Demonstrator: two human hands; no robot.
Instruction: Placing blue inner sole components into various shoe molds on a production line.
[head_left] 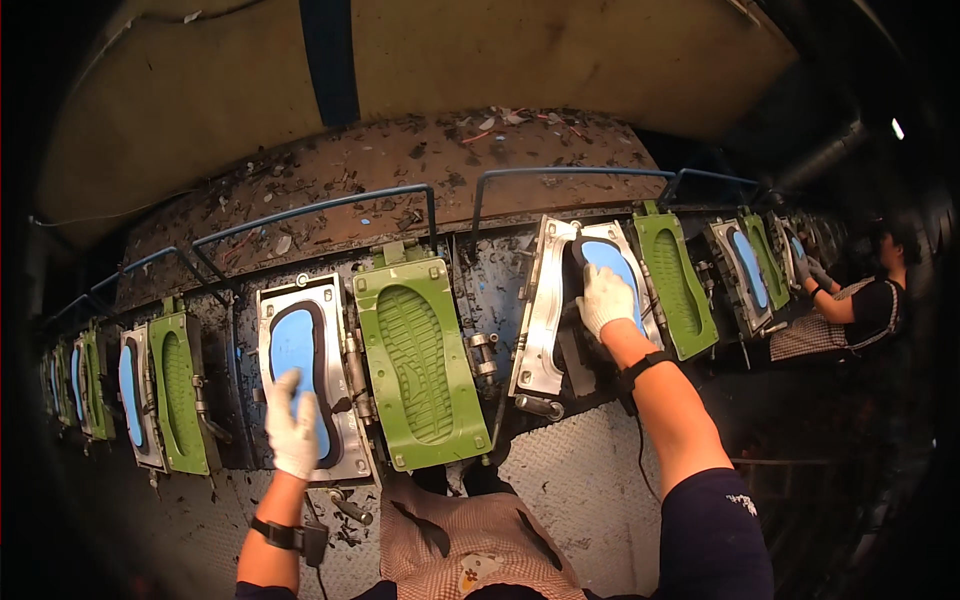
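My left hand (293, 425), in a white glove, is over the lower part of a blue and black shoe sole (293, 345). Its fingers are stretched out and apart; contact is hard to make out. That sole lies in a silver mould plate (350, 450) beside a green mould half (420, 370) with a tread pattern. To the right, my gloved right hand (607, 300) has its fingers bent against the upper part of another blue and black sole (612, 256), seemingly gripping it. This sole is in a silver mould (545, 310), next to a green half (675, 285). The hand hides its middle.
More silver moulds with blue soles (130, 390) and green halves (175, 390) continue both ways. Blue rails (320, 205) run behind them, before a brown surface (400, 155) littered with scraps. Another person (860, 305) works at far right. Metal handles (540, 407) stick out near the moulds.
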